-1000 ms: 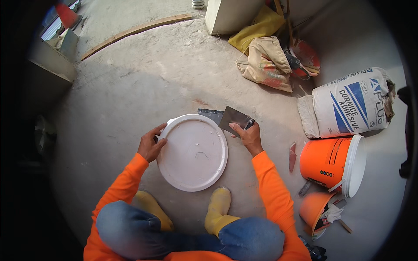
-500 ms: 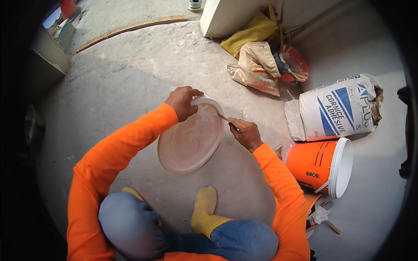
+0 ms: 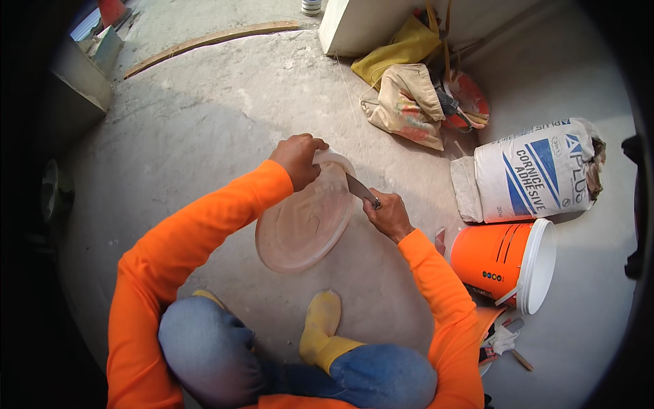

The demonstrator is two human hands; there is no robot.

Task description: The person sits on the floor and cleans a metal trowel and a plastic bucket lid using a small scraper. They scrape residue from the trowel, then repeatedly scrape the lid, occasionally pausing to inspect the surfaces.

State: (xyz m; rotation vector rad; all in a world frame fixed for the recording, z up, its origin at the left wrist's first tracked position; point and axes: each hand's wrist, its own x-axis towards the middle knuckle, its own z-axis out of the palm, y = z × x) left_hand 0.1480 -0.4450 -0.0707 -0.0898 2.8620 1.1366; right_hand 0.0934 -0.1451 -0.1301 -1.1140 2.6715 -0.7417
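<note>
My left hand (image 3: 298, 162) grips the far rim of a round, pale plastic bucket lid (image 3: 300, 228), its fingers curled over the edge. The lid tilts in front of my knees, and whether its near edge touches the floor I cannot tell. In my right hand (image 3: 391, 218) is a putty knife (image 3: 357, 187) with a flat metal blade. The blade lies against the lid's right rim, not far from my left hand. Dusty smears mark the lid's inner face. My right fingers hide most of the knife's handle.
To the right, an orange bucket (image 3: 487, 255) lies on its side below a white-and-blue powder sack (image 3: 538, 174). Tools fill a container (image 3: 492, 334) nearer me. A stained cloth bag (image 3: 409, 112) and a yellow bag (image 3: 398, 54) slump by the wall. A wooden strip (image 3: 211, 42) crosses the far floor.
The putty knife's blade has turned to show more of its flat side and sits a little lower along the lid's right rim. The lid and both hands appear slightly further right.
</note>
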